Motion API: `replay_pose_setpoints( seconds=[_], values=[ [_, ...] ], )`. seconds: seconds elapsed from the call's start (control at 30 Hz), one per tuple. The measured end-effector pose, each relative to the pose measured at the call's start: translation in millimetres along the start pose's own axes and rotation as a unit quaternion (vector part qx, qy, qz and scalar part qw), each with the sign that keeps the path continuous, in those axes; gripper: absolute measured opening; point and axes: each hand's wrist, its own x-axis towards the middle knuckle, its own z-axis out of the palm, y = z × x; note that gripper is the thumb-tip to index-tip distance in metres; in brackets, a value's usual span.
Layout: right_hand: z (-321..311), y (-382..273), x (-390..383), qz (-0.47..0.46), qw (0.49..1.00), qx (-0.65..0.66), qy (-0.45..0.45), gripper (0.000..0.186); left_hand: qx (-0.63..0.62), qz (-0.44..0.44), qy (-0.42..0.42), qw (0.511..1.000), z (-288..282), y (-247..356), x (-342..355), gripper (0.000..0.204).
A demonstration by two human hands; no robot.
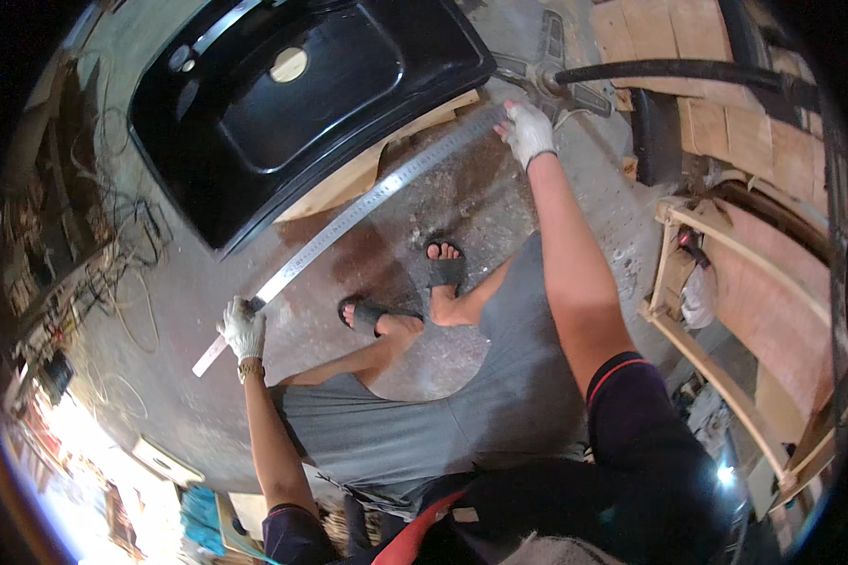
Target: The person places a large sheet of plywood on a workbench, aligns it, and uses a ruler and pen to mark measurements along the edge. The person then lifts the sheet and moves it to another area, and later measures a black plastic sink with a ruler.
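A long steel ruler (358, 209) slants across the picture, held between my two hands above the floor. My left hand (242, 330), in a white glove, is closed round it near its lower left end, and a short piece sticks out past the fingers. At the upper right end my right hand (528, 132), gloved too, pinches the ruler; a few fingers point outward. Just beyond the ruler lies a glossy black basin-like piece (254, 202) with a shallow recess and a round hole. Pale wooden boards (334, 193) show under its near edge.
A stand with a splayed metal base (544, 80) and a black pole is beyond my right hand. To the right stands a wooden frame (716, 353) with panels. Tangled cables (127, 245) lie along the left. My sandalled feet (446, 268) rest on the concrete floor below the ruler.
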Motion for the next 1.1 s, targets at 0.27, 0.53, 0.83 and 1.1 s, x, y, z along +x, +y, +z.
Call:
replay_pose_setpoints(
  seconds=[0.27, 0.53, 0.83, 1.1],
  values=[
    [-1.1, -32.1, 86.4, -0.031, 0.968, -0.095, -0.229, 0.02, -0.328, 0.016, -0.172, 0.929, 8.5, -49.4, 93.6, 0.027],
    [8.8, -56.6, 80.0, -0.061, 0.942, -0.203, -0.261, 0.029, -0.405, 0.039, -0.191, 0.893, -24.9, -38.9, 113.9, 0.031],
    [23.6, -61.3, 78.0, -0.03, 0.956, -0.173, -0.234, 0.042, -0.489, 0.005, -0.111, 0.865, -13.3, -75.1, 122.9, 0.038],
    [23.0, -62.5, 66.0, -0.038, 0.963, -0.134, -0.231, 0.026, -0.425, 0.027, -0.035, 0.904, -9.6, -64.8, 135.9, 0.03]
  ],
)
